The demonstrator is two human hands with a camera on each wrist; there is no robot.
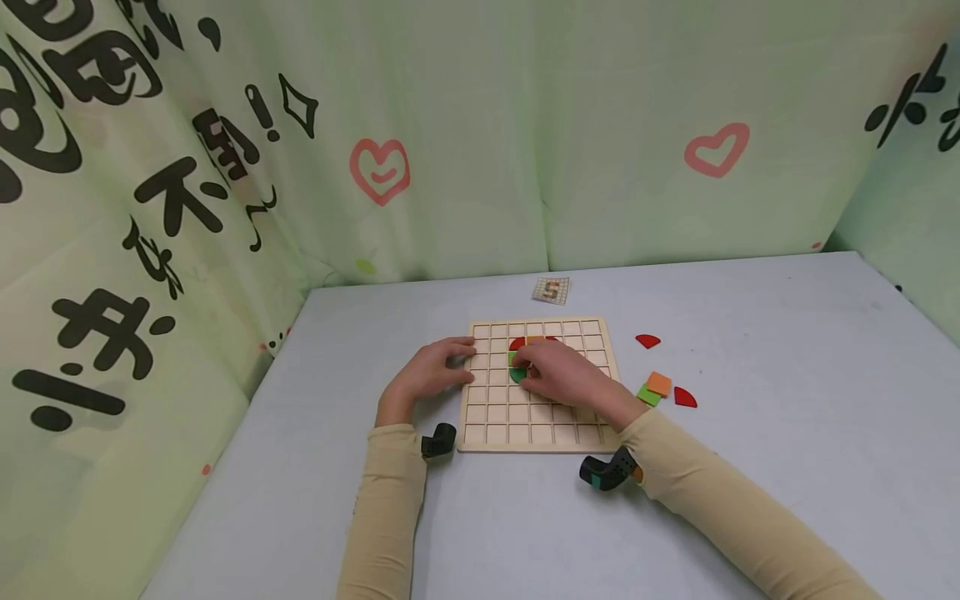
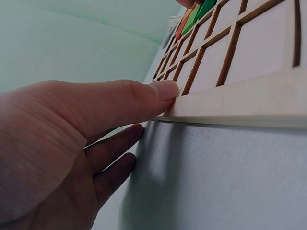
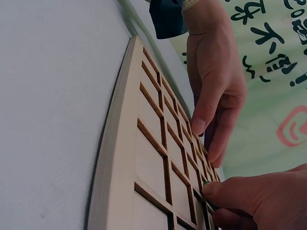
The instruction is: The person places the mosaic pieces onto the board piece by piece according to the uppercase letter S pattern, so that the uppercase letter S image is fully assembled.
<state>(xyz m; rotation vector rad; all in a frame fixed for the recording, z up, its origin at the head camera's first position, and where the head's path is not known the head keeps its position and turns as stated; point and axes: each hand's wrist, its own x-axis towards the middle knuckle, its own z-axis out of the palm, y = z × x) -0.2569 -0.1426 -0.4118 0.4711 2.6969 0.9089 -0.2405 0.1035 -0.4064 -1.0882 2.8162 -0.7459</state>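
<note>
The right hand (image 1: 562, 373) reaches over the wooden grid board (image 1: 498, 412), its thumb and forefinger bent toward each other and pinching a dark green piece (image 1: 517, 376) that sits between their tips, down at the grid. Just beyond that forefinger a light green piece (image 1: 512, 358) shows, partly covered by it; farther past the fingers are a red piece (image 1: 517, 342), an orange piece (image 1: 535, 338) and, half hidden by the knuckles, another red piece (image 1: 552, 338). The left hand (image 1: 431, 371) is relaxed and grasps nothing: its thumb tip rests on the board's near-side rim in the left wrist view, the other fingers extended loosely, and the board spreads to the right of those fingertips. Well to the right of the right fingers, past the wrist, an orange square (image 1: 659, 383) overlaps a green square (image 1: 648, 395), with a red wedge (image 1: 685, 397) just beside them and a second wedge (image 1: 648, 341) farther off. Beyond both hands' fingers, past the board's far edge, a small patterned card (image 1: 551, 290) lies on the white table (image 1: 525, 517).
</note>
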